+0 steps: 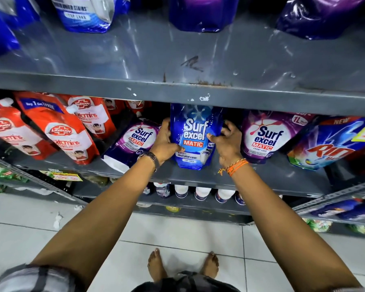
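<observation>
A blue Surf Excel Matic top-load pouch stands upright on the middle grey shelf, its top tucked under the shelf above. My left hand grips its left edge, thumb across the lower front. Gripping the pouch's right edge is my right hand, thumb on the front and fingers curled behind. A watch is on my left wrist and orange threads on my right.
Purple Surf Excel front-load pouches flank the blue one. Red Lifebuoy pouches lean at the left, a Rin pack at the right. The upper shelf carries blue and purple pouches. White bottles stand on the shelf below; my bare feet are on the tiled floor.
</observation>
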{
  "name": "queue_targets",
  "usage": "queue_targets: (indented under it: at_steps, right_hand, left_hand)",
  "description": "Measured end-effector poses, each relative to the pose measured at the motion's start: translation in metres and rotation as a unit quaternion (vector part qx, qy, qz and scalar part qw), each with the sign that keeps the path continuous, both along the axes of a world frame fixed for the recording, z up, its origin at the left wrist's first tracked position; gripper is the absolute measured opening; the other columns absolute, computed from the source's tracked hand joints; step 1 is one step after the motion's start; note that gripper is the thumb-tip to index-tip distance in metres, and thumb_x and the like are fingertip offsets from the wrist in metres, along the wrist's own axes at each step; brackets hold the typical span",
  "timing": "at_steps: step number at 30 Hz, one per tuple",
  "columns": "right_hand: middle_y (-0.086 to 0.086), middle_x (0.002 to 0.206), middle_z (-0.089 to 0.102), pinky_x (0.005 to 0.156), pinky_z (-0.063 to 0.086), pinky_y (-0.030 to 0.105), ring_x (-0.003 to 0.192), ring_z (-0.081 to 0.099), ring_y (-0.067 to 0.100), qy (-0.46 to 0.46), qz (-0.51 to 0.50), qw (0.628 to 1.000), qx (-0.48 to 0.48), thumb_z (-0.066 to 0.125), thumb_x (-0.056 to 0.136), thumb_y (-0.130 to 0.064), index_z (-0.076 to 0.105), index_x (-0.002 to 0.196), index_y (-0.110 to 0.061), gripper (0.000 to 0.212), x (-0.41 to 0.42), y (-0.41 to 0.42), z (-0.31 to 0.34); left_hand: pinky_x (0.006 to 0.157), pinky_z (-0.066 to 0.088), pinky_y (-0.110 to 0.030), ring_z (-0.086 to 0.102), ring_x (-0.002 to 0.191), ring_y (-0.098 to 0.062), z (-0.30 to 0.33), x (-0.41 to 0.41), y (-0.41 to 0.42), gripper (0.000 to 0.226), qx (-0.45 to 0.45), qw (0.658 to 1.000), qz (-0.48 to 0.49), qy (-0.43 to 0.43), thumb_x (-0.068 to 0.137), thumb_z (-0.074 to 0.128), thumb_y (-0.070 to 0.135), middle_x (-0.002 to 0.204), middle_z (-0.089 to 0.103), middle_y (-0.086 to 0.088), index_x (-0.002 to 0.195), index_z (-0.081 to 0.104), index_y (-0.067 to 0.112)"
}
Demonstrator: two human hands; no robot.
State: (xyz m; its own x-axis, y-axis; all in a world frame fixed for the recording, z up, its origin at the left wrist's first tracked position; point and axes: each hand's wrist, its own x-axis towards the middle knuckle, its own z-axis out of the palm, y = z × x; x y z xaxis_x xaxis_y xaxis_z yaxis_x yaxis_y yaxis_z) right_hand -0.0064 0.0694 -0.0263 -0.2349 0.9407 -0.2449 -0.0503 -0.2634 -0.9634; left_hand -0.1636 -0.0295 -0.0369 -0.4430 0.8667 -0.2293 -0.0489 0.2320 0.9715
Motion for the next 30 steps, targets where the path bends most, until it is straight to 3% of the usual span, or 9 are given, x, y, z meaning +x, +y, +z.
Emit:
queue_targets:
  at_steps: [4,8,13,15,18,21,23,27,30]
  right_hand:
    - [0.015,0.108,0.068,0.078,0.059,0.025,0.091,0.069,0.020,-0.011,-0.063,0.996,0.070,0.069,0.074,0.020,0.050,0.134,0.002,0.065,-0.010,0.005,-0.002]
    - [0.022,0.111,0.068,0.073,0.055,0.012,0.097,0.064,0.022,-0.038,-0.098,0.988,0.115,0.069,0.074,0.020,0.055,0.128,0.005,0.058,-0.015,0.008,-0.008]
    - [0.025,0.119,0.067,0.078,0.054,0.007,0.110,0.065,0.034,-0.058,-0.111,0.980,0.158,0.064,0.075,0.020,0.058,0.124,0.008,0.050,-0.018,0.016,-0.013]
    - [0.024,0.117,0.067,0.080,0.056,0.011,0.110,0.066,0.034,-0.076,-0.111,0.979,0.155,0.067,0.075,0.018,0.059,0.123,0.006,0.050,-0.016,0.017,-0.013]
    - [0.022,0.117,0.067,0.094,0.057,0.039,0.110,0.066,0.033,-0.089,-0.107,0.979,0.152,0.067,0.076,0.015,0.058,0.126,0.004,0.051,-0.009,0.018,-0.015]
    - [0.019,0.127,0.063,0.099,0.054,0.037,0.118,0.061,0.027,-0.087,-0.118,0.979,0.139,0.067,0.077,0.017,0.051,0.133,0.000,0.061,0.005,0.015,-0.019]
    - [0.011,0.120,0.064,0.093,0.054,0.028,0.110,0.061,0.017,-0.090,-0.155,0.977,0.116,0.067,0.077,0.017,0.053,0.129,-0.005,0.058,0.012,0.010,-0.020]
    - [-0.001,0.063,0.056,0.057,0.046,0.025,0.064,0.048,0.014,-0.063,-0.193,0.979,-0.036,0.042,0.088,0.014,0.054,0.077,-0.012,0.031,-0.006,-0.027,-0.017]
    - [0.003,0.070,0.057,0.061,0.046,0.029,0.064,0.055,0.017,-0.002,-0.070,0.984,-0.163,0.059,0.085,0.011,0.055,0.076,-0.013,0.026,-0.046,-0.063,-0.020]
  left_hand:
    - [0.082,0.060,-0.023,0.063,0.108,-0.020,0.005,0.005,0.022,0.097,0.042,0.998,0.028,0.045,0.065,0.057,-0.036,0.129,0.058,-0.013,0.145,0.029,0.010]
    - [0.101,0.054,-0.049,0.061,0.122,-0.029,-0.012,0.007,0.037,0.093,0.044,0.992,0.048,0.105,0.063,0.066,-0.021,0.136,0.058,-0.016,0.141,0.036,0.018]
    - [0.103,0.051,-0.054,0.059,0.126,-0.027,-0.032,0.004,0.052,0.098,0.035,0.990,0.060,0.123,0.062,0.065,-0.007,0.140,0.056,-0.010,0.138,0.028,0.043]
    - [0.104,0.050,-0.054,0.057,0.127,-0.026,-0.028,0.004,0.051,0.102,0.031,0.991,0.051,0.123,0.064,0.066,-0.009,0.142,0.054,-0.011,0.144,0.024,0.039]
    - [0.109,0.048,-0.047,0.054,0.126,-0.021,-0.020,0.009,0.048,0.107,0.007,0.992,0.009,0.125,0.073,0.065,-0.020,0.144,0.051,-0.016,0.155,0.009,0.019]
    - [0.109,0.046,-0.043,0.054,0.129,-0.026,-0.011,0.007,0.035,0.106,-0.024,0.986,-0.016,0.162,0.073,0.075,-0.011,0.139,0.054,-0.016,0.155,0.014,0.018]
    - [0.109,0.044,-0.039,0.053,0.132,-0.027,-0.004,-0.010,0.016,0.094,-0.060,0.964,-0.017,0.259,0.075,0.080,0.006,0.143,0.055,-0.009,0.151,0.027,0.021]
    - [0.109,0.040,-0.042,0.048,0.134,-0.038,0.000,-0.074,-0.032,0.063,-0.222,0.873,0.009,0.433,0.088,0.067,0.034,0.146,0.051,-0.016,0.143,0.044,0.016]
    - [0.113,0.036,-0.050,0.041,0.136,-0.046,-0.009,-0.107,-0.051,0.061,-0.340,0.833,-0.003,0.436,0.094,0.047,0.043,0.151,0.041,-0.022,0.145,0.038,0.011]
